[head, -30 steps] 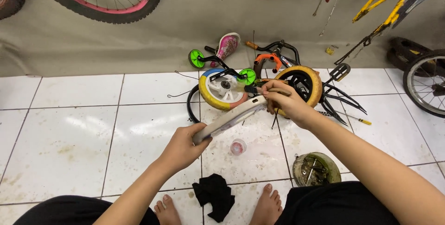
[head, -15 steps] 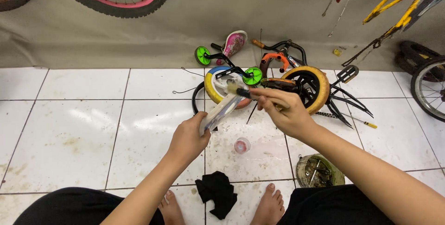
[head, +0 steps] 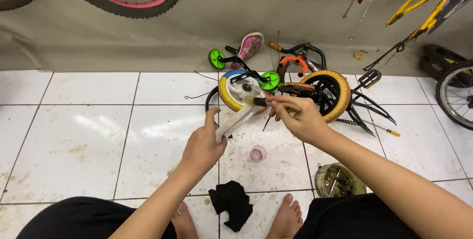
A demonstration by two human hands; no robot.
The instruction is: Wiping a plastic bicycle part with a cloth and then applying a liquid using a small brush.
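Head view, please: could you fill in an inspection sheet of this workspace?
Surface: white tiled floor, stained.
Job's things: white flat part in left hand; right hand holds a thin dark tool to its upper end.
Clutter: black rag, small pink cap, bowl of parts, screwdriver.
Hands: both gripping.
Cables: thin wire on floor.
Surroundings: yellow tyres, green training wheels, grey tarp.

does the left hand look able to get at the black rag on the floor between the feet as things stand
Probably not straight away: the left hand is wrapped around the white bar, so its grip is taken. The black rag lies uncovered on the tiled floor below that hand, with nothing between them.
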